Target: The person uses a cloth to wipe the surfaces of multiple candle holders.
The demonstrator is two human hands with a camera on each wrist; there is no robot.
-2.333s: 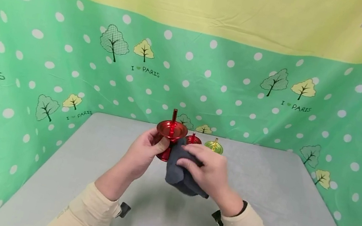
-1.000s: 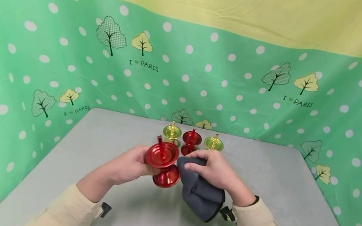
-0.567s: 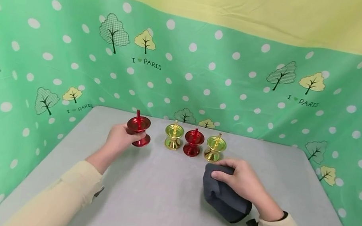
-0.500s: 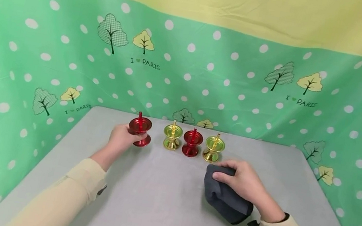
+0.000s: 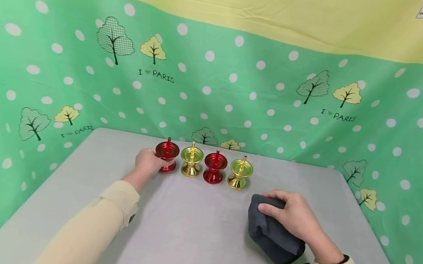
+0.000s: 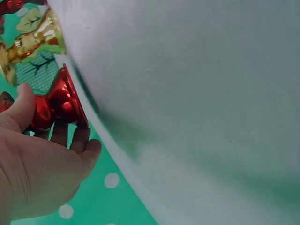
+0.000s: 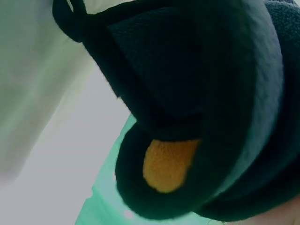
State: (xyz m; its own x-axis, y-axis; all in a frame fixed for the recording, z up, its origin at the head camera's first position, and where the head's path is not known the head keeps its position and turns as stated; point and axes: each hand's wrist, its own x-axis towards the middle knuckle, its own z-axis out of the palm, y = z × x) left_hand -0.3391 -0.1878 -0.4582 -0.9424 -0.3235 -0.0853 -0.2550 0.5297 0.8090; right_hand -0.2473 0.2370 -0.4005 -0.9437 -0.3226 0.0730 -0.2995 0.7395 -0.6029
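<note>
At the left end of a row on the table, my left hand (image 5: 148,163) grips a shiny red candle holder (image 5: 167,150) with a spike in its dish. Thumb and fingers wrap its narrow waist in the left wrist view, and its flared base (image 6: 65,101) stands upright, right at the tabletop. Close beside it stands a gold candle holder (image 5: 192,157). My right hand (image 5: 294,215) pinches a bunched dark grey cloth (image 5: 272,232) at the right, just in front of the row. Folds of the cloth (image 7: 239,70) fill the right wrist view, showing an orange-yellow patch.
Further right in the row are another red candle holder (image 5: 215,166) and another gold one (image 5: 240,172). The grey table (image 5: 175,239) ends at a green dotted curtain (image 5: 251,96) behind and at both sides.
My left hand has taken the red candle holder from the middle to the row's left end, then slid it right, nearer the gold one. My right hand and cloth have moved away to the right.
</note>
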